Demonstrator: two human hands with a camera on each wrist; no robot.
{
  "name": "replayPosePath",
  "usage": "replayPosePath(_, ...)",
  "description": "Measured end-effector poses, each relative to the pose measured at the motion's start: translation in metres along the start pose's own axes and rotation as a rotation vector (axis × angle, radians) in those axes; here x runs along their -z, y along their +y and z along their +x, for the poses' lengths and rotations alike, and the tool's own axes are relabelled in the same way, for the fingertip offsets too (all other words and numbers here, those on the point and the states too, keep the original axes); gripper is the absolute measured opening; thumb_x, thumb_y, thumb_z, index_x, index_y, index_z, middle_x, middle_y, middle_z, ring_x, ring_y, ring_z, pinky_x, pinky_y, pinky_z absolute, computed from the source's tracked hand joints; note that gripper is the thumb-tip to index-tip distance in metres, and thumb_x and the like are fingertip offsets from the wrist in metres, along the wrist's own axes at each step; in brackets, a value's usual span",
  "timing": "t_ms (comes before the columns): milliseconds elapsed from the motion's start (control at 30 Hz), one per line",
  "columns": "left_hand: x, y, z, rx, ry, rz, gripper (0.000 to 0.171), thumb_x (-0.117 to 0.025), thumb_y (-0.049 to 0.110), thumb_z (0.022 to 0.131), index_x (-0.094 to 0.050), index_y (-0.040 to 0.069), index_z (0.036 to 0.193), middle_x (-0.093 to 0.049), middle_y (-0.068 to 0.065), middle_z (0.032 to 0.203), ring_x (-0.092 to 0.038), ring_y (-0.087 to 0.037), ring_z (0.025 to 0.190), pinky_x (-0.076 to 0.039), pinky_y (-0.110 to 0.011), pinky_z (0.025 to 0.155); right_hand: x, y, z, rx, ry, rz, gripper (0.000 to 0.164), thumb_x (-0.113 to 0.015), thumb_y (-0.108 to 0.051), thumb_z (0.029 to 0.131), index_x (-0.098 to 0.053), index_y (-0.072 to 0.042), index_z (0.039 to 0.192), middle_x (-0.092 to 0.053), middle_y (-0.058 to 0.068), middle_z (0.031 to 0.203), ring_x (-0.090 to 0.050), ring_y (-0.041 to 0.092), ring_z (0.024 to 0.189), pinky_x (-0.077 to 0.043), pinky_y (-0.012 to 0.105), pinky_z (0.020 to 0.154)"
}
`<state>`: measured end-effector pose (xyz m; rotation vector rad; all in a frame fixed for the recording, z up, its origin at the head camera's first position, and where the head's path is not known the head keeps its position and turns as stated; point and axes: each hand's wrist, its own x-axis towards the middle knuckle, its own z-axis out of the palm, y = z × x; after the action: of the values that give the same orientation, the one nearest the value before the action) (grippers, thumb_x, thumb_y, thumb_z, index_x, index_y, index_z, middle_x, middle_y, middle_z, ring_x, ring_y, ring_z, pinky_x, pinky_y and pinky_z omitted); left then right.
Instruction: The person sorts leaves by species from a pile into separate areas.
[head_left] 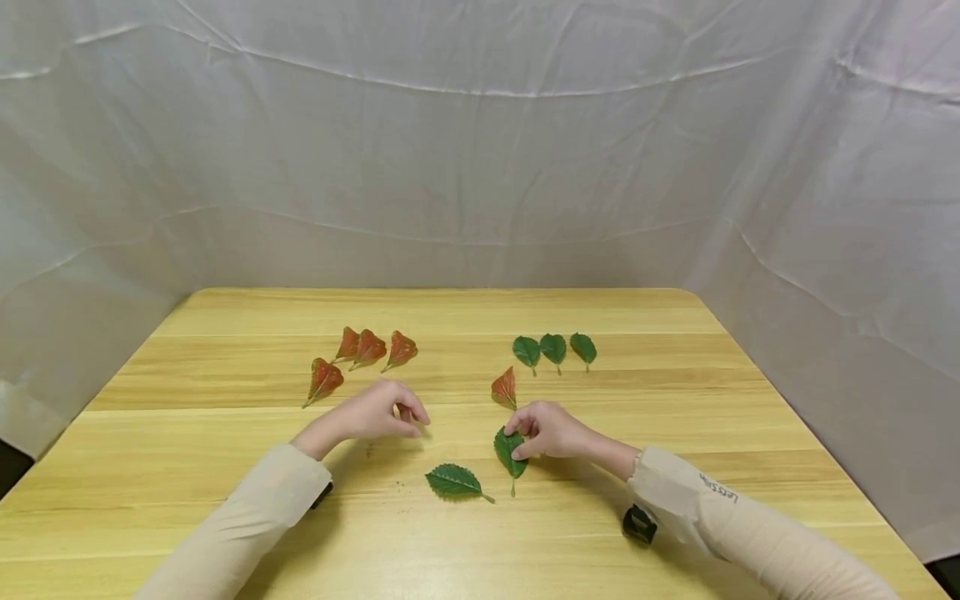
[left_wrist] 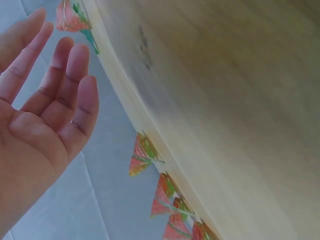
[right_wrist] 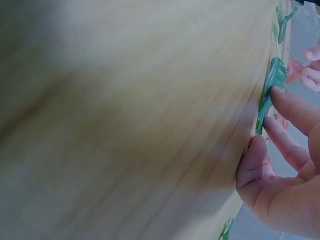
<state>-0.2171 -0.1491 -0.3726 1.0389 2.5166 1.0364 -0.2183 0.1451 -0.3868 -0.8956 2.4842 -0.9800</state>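
Observation:
My right hand [head_left: 551, 429] is at a green leaf [head_left: 508, 450] near the middle of the table, thumb and fingertips on its blade. In the right wrist view this leaf [right_wrist: 275, 75] lies close against the wood, with the thumb and a finger touching it. A second green leaf [head_left: 453, 479] lies just to the left, its stem pointing right. Above the right hand is a single red leaf [head_left: 504, 387]. My left hand [head_left: 386, 410] hovers over the table left of centre, holding nothing; its fingers look loosely bent in the left wrist view.
Several red leaves [head_left: 367, 347] lie in a group at the back left, beyond the left hand. Three green leaves [head_left: 553, 348] form a row at the back right. A pale cloth curtain [head_left: 465, 167] surrounds the wooden table [head_left: 637, 317] at the back and sides.

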Motion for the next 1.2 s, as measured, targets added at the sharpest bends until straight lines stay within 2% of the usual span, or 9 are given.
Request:
replayPosePath(500,-0.014,0.012,0.011,-0.036,-0.089,-0.033,0.013,-0.071,0.006,0.074,-0.069,0.003,0.087,-0.064,-0.002,0.085,-0.055,-0.008,0.069,-0.047,-0.022,0.064,0.0,0.0,-0.001,-0.001,-0.004,-0.002,0.022,-0.074,-0.004,0.07,-0.066,-0.002,0.09,-0.053,0.001,0.077,-0.043,0.009,0.063,-0.041,0.022,0.058)
replayPosePath(800,-0.025,0.02,0.015,-0.074,-0.186,-0.086,0.016,-0.074,0.002,0.07,-0.071,0.004,0.086,-0.062,0.001,0.083,-0.055,-0.008,0.07,-0.047,-0.022,0.063,0.0,0.0,-0.001,-0.005,-0.004,0.009,0.023,-0.074,-0.004,0.07,-0.066,-0.001,0.091,-0.052,0.002,0.076,-0.042,0.01,0.062,-0.04,0.022,0.056)
replayPosePath(1067,-0.029,0.027,0.017,-0.073,-0.236,-0.033,0.018,-0.075,0.001,0.068,-0.071,0.004,0.085,-0.057,0.004,0.079,-0.05,-0.004,0.065,-0.045,-0.02,0.058,0.0,-0.001,-0.001,-0.001,-0.006,0.006,0.021,-0.073,-0.003,0.071,-0.066,0.0,0.091,-0.052,0.002,0.076,-0.042,0.009,0.062,-0.04,0.022,0.057)
replayPosePath(1200,-0.03,0.029,0.018,-0.07,-0.251,-0.001,0.019,-0.076,0.0,0.067,-0.071,0.003,0.085,-0.056,0.005,0.078,-0.049,-0.003,0.064,-0.045,-0.019,0.057,0.001,-0.001,-0.001,0.017,-0.001,-0.004,0.019,-0.073,-0.008,0.073,-0.067,-0.001,0.089,-0.054,0.001,0.077,-0.044,0.009,0.063,-0.041,0.022,0.059)
